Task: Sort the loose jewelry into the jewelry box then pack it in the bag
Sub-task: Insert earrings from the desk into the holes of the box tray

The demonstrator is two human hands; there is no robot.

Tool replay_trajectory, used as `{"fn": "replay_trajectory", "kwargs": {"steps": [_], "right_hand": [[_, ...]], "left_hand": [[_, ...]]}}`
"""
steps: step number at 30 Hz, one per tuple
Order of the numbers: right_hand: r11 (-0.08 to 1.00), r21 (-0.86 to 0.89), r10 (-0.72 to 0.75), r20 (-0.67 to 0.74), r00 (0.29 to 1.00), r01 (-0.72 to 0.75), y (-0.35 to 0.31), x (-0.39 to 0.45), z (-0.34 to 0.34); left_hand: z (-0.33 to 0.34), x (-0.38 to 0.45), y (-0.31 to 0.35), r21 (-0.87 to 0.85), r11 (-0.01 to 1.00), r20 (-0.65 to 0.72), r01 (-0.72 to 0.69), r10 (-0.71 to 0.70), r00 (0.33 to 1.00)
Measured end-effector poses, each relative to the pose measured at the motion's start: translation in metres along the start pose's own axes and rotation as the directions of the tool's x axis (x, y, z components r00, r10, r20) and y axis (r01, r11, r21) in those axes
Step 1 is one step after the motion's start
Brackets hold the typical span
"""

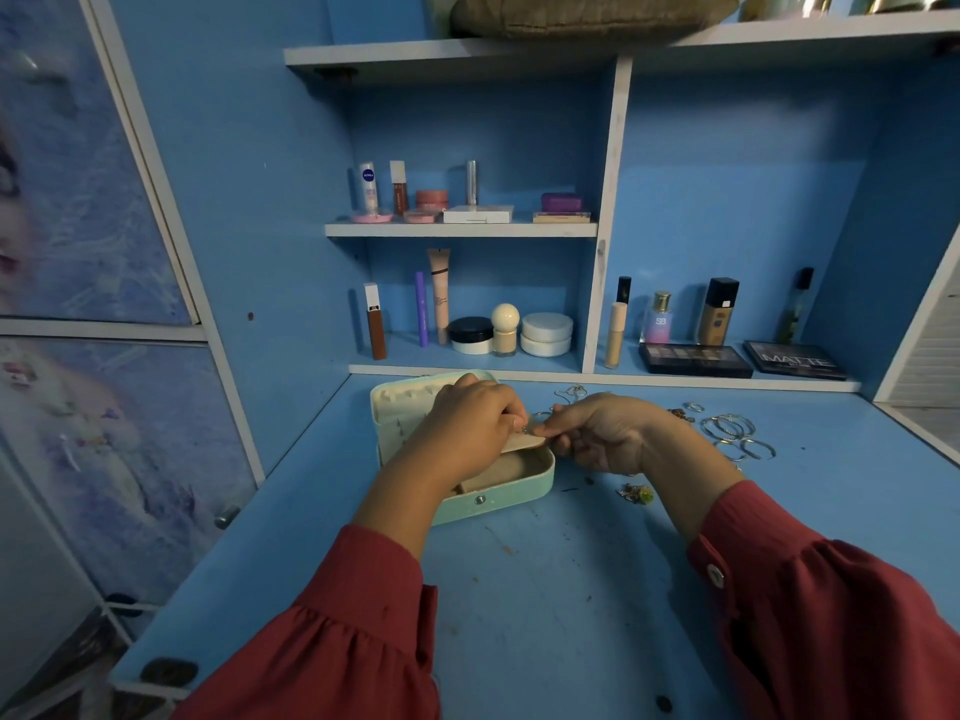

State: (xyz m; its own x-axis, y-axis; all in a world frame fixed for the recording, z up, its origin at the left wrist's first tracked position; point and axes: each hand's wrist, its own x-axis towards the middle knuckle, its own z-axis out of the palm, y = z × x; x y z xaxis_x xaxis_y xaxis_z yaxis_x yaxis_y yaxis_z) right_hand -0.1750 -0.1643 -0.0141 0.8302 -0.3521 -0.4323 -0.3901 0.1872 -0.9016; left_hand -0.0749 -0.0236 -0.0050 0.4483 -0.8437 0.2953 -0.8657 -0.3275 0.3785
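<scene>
A: Where does the jewelry box point(493, 498) sit?

B: Just left of the frame's centre, on the blue tabletop point(545, 589), its mint lid standing open toward the upper left and its beige lining showing.

A: And the hands?

B: Both are over the box's far right corner. The left hand point(475, 426) reaches across the open box; its fingers point(511, 413) are curled together, pinching a small piece of jewelry point(525, 430) at the edge of a beige flap point(522, 442) that is lifted from the box. The right hand point(605, 433) comes in from the right of centre, its fingers curled too, the thumb and forefinger nipping the flap's right end. What kind of piece the left hand has is too small to tell.

A: Where is the rest of the loose jewelry?

B: Right of centre on the tabletop. A cluster of silver bangles point(735, 433) lies well apart from the box, a small ring point(693, 406) above it, a thin chain point(571, 392) just behind the hands, and a little greenish piece point(638, 493) in front of the right hand.

A: Anything behind?

B: Shelves of cosmetics in the upper middle, with two eyeshadow palettes point(743, 358) lying flat at the right.
</scene>
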Motion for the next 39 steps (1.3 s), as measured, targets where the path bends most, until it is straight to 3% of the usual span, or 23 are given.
{"fn": "replay_trajectory", "kwargs": {"steps": [9, 19, 25, 31, 39], "right_hand": [[1.0, -0.012, -0.003, -0.004, 1.0, 0.003, 0.0, 0.0, 0.0], [1.0, -0.001, -0.024, -0.011, 1.0, 0.024, -0.001, -0.001, 0.0], [0.998, -0.05, -0.036, -0.026, 0.999, 0.035, -0.001, -0.002, 0.003], [0.99, -0.139, -0.051, -0.114, 0.992, 0.034, -0.003, 0.0, 0.008], [0.994, -0.112, -0.033, -0.169, 0.985, 0.014, -0.003, 0.001, 0.013]], "left_hand": [[0.0, -0.002, 0.002, 0.111, 0.992, 0.01, -0.051, 0.051, 0.999], [-0.001, -0.002, 0.007, 0.092, 0.995, 0.002, -0.031, 0.031, 1.0], [-0.004, -0.008, 0.011, 0.085, 0.996, -0.087, -0.015, 0.022, 0.996], [-0.012, -0.014, 0.006, 0.016, 1.0, -0.115, -0.019, 0.02, 0.993], [-0.009, -0.014, 0.001, -0.008, 0.999, -0.084, -0.042, 0.041, 0.996]]}}
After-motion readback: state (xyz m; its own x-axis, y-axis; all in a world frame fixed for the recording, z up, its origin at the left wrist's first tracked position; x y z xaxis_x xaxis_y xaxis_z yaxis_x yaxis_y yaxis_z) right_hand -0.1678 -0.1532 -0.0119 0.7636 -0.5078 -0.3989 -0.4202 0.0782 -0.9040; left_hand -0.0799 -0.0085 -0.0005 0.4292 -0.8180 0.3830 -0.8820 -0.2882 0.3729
